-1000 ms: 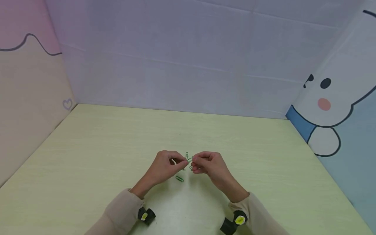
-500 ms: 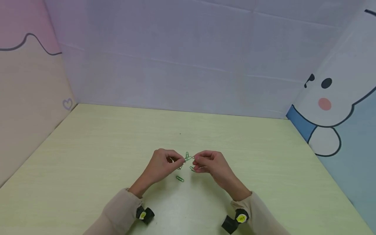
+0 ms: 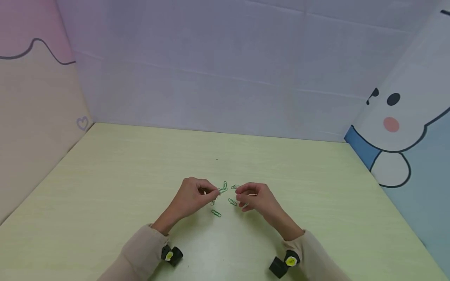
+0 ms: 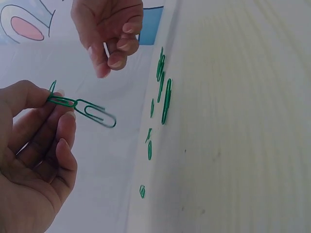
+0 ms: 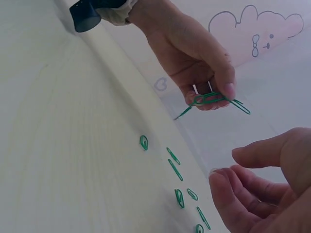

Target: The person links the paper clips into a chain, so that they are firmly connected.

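My left hand pinches green paper clips linked end to end between thumb and index finger. In the left wrist view one linked clip sticks out to the right, raised off the table. The right wrist view shows another clip of this chain hanging down from the hand. To the right, my right hand hovers with thumb and fingers apart, holding nothing. Loose green paper clips lie beneath and between the hands, among them one near the front and one by the right fingertips.
The pale wooden table spreads out on all sides of the hands. A light fabric wall stands at the back, with printed side panels. Each sleeve carries a black wrist camera, such as the right one.
My right hand has let go of the clips and drawn back to the right, its fingers parting. My left hand has shifted slightly left, still pinching the chain.
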`<state>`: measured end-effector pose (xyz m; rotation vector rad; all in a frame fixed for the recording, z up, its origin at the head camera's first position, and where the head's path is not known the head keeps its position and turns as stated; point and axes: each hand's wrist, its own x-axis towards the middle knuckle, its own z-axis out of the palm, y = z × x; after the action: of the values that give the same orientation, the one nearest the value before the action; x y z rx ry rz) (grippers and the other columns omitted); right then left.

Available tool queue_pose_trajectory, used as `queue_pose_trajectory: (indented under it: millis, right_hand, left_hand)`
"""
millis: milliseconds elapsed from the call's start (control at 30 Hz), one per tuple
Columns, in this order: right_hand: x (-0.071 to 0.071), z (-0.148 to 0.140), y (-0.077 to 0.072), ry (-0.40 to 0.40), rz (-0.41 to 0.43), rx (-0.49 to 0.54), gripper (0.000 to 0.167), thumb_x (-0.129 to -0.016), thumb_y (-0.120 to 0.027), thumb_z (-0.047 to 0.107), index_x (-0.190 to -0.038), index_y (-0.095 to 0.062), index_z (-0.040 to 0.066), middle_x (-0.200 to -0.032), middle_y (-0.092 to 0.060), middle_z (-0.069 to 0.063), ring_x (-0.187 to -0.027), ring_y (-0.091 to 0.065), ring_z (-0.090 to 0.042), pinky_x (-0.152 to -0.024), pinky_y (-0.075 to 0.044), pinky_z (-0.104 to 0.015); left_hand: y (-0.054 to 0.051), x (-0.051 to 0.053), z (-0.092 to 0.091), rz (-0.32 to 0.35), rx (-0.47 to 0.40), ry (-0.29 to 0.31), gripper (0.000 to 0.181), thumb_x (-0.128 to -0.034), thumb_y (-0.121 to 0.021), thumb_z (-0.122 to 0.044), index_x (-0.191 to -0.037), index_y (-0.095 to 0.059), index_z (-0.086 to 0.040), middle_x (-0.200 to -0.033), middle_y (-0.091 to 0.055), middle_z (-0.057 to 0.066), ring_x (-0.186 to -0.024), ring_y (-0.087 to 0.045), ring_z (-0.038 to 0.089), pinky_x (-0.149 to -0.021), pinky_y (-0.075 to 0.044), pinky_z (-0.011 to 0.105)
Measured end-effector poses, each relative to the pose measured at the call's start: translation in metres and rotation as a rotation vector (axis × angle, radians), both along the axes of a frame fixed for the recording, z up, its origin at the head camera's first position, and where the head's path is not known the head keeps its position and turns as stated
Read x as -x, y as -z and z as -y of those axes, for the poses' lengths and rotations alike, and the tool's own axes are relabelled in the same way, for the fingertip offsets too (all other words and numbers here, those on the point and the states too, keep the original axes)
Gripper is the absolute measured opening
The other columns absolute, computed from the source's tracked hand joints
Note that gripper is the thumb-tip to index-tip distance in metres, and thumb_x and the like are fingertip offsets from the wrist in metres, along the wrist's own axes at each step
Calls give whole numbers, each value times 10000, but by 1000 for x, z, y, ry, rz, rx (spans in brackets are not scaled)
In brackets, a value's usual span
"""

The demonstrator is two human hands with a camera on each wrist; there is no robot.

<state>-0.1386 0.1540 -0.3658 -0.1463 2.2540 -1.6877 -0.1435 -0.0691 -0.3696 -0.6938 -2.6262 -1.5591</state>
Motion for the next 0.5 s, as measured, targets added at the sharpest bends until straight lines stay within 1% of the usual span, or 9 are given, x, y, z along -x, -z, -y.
queue_pose_trajectory:
  millis: [67, 167, 300, 500]
  right_hand:
    - [-1, 2, 3, -23, -22, -30, 257, -883, -634, 79, -1060, -612, -106, -873, -670, -116, -693, -618, -133, -654, -559, -309]
    - [-3, 8, 6, -46, -46, -78, 232, -870, -655, 85, -1030, -636, -81, -863, -675, -117, -679, -608, -133, -641, -556, -306]
    - [-5, 17, 9, -60, -69, -128, 214, -855, -680, 109, -1001, -665, -47, -844, -685, -103, -653, -600, -120, -614, -548, -294]
    - [-9, 29, 15, -98, -102, -145, 193, -844, -691, 117, -964, -687, -34, -802, -695, -119, -600, -578, -113, -556, -516, -270]
  left_hand:
    - [-1, 0, 1, -3, 0, -3, 110, -852, -668, -114, -857, -767, -65, -769, -711, -17, -650, -548, 60, -600, -461, 211]
    - [-1, 1, 3, -8, -2, -5, 107, -850, -667, -106, -850, -766, -64, -759, -705, -18, -640, -538, 63, -592, -455, 209]
    - [-1, 1, 5, -7, 0, -8, 108, -854, -667, -105, -848, -765, -60, -746, -696, -17, -637, -526, 75, -588, -446, 209]
    - [-2, 1, 6, -18, 12, -34, 99, -842, -675, -111, -842, -769, -79, -728, -685, -50, -631, -529, 68, -592, -451, 211]
